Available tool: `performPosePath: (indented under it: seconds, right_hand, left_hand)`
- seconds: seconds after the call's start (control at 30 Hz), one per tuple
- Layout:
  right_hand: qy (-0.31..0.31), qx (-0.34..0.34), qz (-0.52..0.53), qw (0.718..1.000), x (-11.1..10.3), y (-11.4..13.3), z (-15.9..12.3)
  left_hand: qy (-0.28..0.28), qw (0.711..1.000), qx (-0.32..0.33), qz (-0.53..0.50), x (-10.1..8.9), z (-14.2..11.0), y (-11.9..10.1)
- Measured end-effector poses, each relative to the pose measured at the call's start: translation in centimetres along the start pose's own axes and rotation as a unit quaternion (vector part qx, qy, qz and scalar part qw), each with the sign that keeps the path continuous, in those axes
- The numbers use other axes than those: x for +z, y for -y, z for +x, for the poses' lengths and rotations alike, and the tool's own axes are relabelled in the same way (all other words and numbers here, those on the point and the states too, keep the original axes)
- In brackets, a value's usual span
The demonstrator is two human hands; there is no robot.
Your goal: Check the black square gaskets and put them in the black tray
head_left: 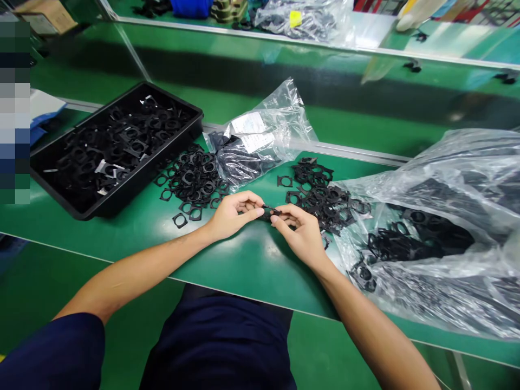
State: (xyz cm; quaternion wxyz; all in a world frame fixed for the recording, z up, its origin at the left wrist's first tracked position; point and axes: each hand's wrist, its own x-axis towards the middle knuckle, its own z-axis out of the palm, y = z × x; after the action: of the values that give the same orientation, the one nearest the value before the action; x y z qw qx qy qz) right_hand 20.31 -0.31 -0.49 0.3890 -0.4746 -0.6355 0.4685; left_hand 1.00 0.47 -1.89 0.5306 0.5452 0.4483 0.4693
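Between my two hands, just above the green table, is a small black plastic part (268, 213), seen nearly edge-on. My left hand (236, 214) pinches its left end between thumb and fingers. On the other end, my right hand (298, 227) closes its thumb and fingertips. Whether it is one piece or two put together I cannot tell. Left of my hands lies a pile of black ring-shaped parts (195, 176), small square frames with round holes. A second pile of black frames (320, 195) lies behind and right of my right hand.
A black bin (142, 173) full of similar parts stands at the left. A clear plastic bag (260, 146) with labels lies behind the piles. At the right, a large open plastic bag (439, 292) spills black parts onto the green table (244, 271). A raised shelf (244, 32) runs along the back.
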Motion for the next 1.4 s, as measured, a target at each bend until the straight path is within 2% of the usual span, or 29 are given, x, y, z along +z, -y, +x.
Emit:
performPosePath:
  seconds: [0.67, 1.4]
  right_hand:
    - [-0.002, -0.011, -0.024, 1.000, -0.02, -0.08, -0.05]
    - [-0.009, -0.075, -0.096, 0.993, 0.00, -0.11, -0.27]
  left_hand:
    - [0.012, 1.000, -0.010, 0.009, -0.06, 0.01, 0.02]
    - [0.037, 0.999, -0.032, 0.011, -0.15, 0.18, -0.04]
